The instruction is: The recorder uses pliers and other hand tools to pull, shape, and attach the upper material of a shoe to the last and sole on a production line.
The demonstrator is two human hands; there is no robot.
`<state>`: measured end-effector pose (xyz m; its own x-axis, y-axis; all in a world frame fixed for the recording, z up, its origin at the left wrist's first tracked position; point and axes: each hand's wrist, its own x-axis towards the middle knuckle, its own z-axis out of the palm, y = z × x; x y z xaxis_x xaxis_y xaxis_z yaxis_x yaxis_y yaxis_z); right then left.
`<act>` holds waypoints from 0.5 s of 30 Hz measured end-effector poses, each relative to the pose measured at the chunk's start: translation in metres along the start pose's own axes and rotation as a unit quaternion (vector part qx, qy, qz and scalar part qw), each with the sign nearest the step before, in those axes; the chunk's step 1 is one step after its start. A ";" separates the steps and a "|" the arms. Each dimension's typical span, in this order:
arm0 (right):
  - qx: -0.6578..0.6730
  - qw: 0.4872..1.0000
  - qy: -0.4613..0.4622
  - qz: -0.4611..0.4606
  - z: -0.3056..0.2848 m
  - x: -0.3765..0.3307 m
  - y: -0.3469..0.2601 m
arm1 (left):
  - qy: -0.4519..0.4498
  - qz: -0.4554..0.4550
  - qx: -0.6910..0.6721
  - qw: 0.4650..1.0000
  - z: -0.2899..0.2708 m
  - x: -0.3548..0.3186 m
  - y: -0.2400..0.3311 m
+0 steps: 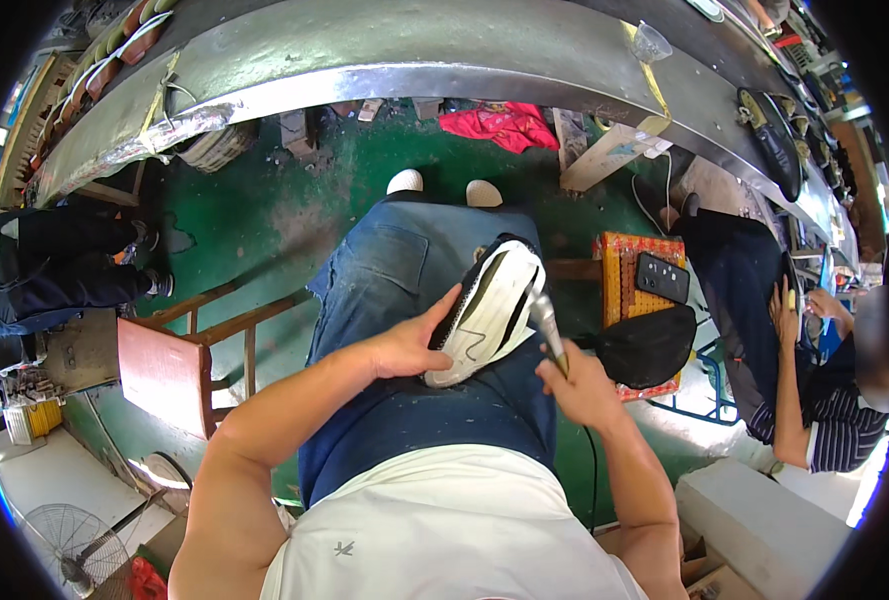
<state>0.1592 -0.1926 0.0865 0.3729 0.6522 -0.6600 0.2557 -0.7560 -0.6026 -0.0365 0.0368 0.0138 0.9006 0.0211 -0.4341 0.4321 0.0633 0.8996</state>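
left hand [409,348] gripping a black-and-white shoe piece [489,320], thumb and fingers spread at its lower left side; white face up, dark squiggle near the lower end. shoe piece sits tilted over the lap, on faded blue denim cloth [369,265]. right hand [576,380] closed around the handle of a slim silver-metal-headed hand tool [546,320], head at the piece's right edge; contact unclear. right of the lap, an orange-and-red patterned seat [616,275] bears a black mobile phone [662,277] and a black soft cloth pouch [647,347]. to the left, a wooden stool with a reddish-brown top [164,370] on the green painted floor [264,235]. ahead, a long grey metal-edged table [384,45]; bright red cloth [504,124] on the floor below its edge. far right, a seated co-worker in a striped top [849,440], hands together near a small object, too small to identify. lower left, a round wire-caged fan [69,545].
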 end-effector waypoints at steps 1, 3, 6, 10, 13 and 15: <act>0.000 1.000 -0.001 0.003 -0.002 -0.005 -0.003 | -0.002 -0.001 -0.002 1.000 0.006 -0.001 -0.007; -0.190 0.963 -0.058 -0.183 -0.003 -0.008 -0.007 | 0.034 0.021 -0.073 0.997 0.018 -0.002 -0.027; -0.205 0.951 -0.030 -0.230 -0.002 -0.001 -0.014 | 0.043 0.048 -0.114 0.991 0.022 0.001 -0.039; -0.246 0.944 -0.086 -0.202 -0.013 0.019 -0.047 | 0.073 0.061 -0.091 0.991 0.023 0.007 -0.053; -0.356 0.910 -0.169 -0.130 -0.011 0.025 -0.066 | 0.156 0.032 -0.203 0.966 0.038 0.015 -0.033; -0.360 0.911 -0.141 -0.143 0.003 0.032 -0.051 | 0.290 -0.055 -0.195 0.935 0.045 0.030 -0.024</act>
<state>0.1551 -0.1330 0.0944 -0.0191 0.7396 -0.6728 0.8627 -0.3279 -0.3850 -0.0179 -0.0088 -0.0186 0.6261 0.5233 -0.5781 0.3689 0.4543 0.8108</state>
